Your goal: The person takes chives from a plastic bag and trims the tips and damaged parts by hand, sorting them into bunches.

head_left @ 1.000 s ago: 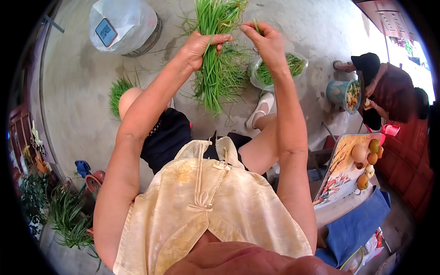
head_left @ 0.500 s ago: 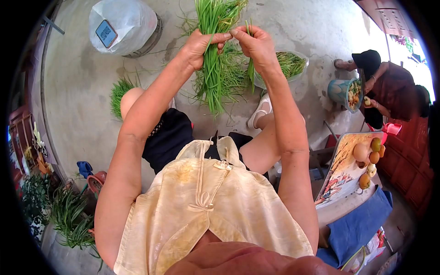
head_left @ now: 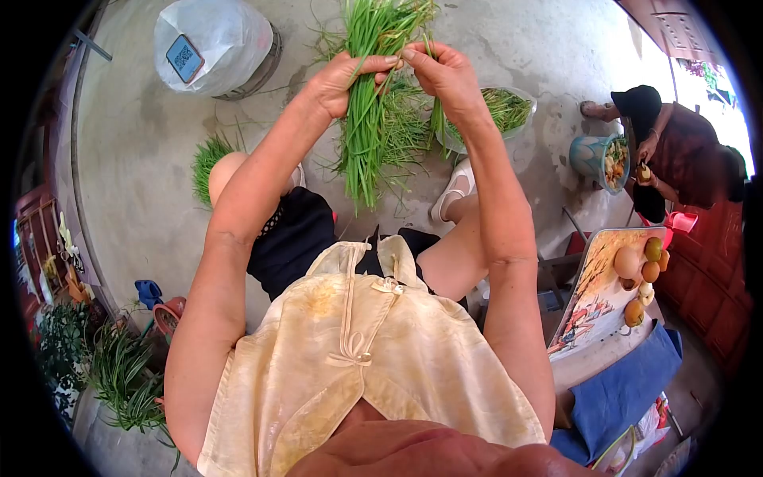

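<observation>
My left hand (head_left: 338, 83) is wrapped around a thick bunch of garlic chives (head_left: 366, 139), its long green blades hanging down toward my feet. My right hand (head_left: 449, 81) is pinched beside it, thumb and fingertips meeting near my left thumb. Several thin chive strands (head_left: 437, 119) hang from its palm. Below the bunch, loose chive pieces (head_left: 404, 131) lie heaped on the concrete. A clear plastic bag or basin of chives (head_left: 505, 110) sits just beyond my right wrist. Another pile of chives (head_left: 210, 168) rests by my left knee.
A bin covered in white plastic (head_left: 218, 44) stands at upper left, with a QR-code phone or card (head_left: 185, 60) on top. At right, a person (head_left: 687, 151) handles a pale item over a blue bucket (head_left: 586, 159). A board (head_left: 604, 286) holds several roundish vegetables.
The chive bunch hangs slightly lower and has swung a little left at its bottom. Both my hands stay nearly in place. The other person's hands have shifted slightly.
</observation>
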Demonstrator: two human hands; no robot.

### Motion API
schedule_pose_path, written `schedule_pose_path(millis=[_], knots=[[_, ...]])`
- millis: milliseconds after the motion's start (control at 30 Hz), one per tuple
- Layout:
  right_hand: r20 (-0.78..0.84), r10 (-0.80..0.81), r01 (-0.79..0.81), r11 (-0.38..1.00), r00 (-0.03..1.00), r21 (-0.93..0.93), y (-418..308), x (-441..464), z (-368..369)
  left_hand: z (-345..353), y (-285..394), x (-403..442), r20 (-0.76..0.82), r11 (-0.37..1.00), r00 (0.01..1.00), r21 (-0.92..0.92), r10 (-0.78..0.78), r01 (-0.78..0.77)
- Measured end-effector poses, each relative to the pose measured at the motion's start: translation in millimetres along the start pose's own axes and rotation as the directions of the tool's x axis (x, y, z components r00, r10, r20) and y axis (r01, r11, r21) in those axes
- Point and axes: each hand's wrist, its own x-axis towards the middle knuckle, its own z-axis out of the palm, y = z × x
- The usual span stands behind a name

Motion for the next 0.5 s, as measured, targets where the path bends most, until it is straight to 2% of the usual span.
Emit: schedule_pose_path(millis=[33,133,233,433,500], knots=[[0.002,-0.001,0.001,1.000,1.000,-0.014,0,0,0,-1,0,0,0.015,1.000,1.000,-0.005,-0.006,0.006],[0.001,-0.137,0.136,0.986,0.991,-0.094,0,-1,4,0,3,-4,0.055,0.998,0.997,-0.033,-0.047,0.049],[-0.033,-0.148,0.142,0.979,0.988,-0.143,5,2,0,-1,4,-6,0.057,0.999,0.997,-0.027,-0.044,0.045],[-0.194,-0.208,0.208,0.978,0.959,-0.023,2,6,-8,-2,6,-11,-0.003,0.999,0.999,0.017,-0.045,0.045],[-0.228,-0.251,0.237,0.968,0.941,-0.089,-3,10,-15,-5,8,-12,-0.012,0.997,0.999,0.054,-0.049,0.049]])
